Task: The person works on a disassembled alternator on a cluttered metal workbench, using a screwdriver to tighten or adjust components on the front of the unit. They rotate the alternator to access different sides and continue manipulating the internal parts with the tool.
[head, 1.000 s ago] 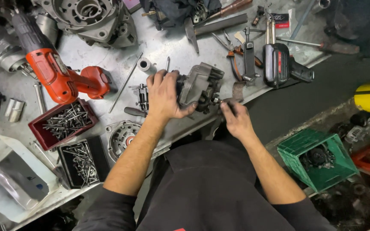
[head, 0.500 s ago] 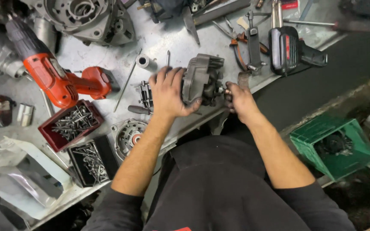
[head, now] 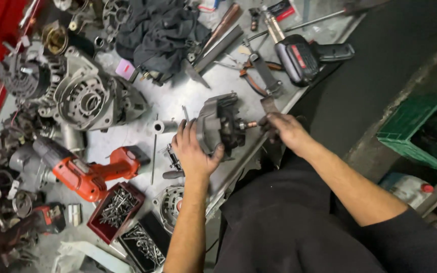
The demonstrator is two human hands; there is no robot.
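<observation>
— So, where is the grey motor housing [head: 217, 124] sitting?

— Right at the near edge of the metal workbench [head: 178, 101], tipped on its side, with a short copper-tipped shaft [head: 249, 124] poking out toward the bench edge.

— And the hands?

— Left hand [head: 194, 151] comes up from below the housing, forearm nearly straight up the frame, wrist slightly bent. Its palm is pressed to the housing's left face, fingers spread over the back and thumb hooked round the lower front, so it grasps the housing firmly.

— The right one?

— Right hand [head: 284, 130] lies just to the right of the housing, arm stretched in from the lower right with the elbow bent. Its fingers curl in toward the shaft tip; they look pinched there, though I cannot tell whether they hold a small tool or just the shaft.

— What lies around the housing?

— Left of it and lower, an orange cordless drill [head: 89, 174]. Below that, a red tray of screws [head: 117, 206] and a black tray of screws [head: 145, 242]. Above the housing to the right, a black power tool [head: 304, 58]; above to the left, a dark rag [head: 158, 33]. Further left stands a large alternator casing [head: 89, 101]
</observation>
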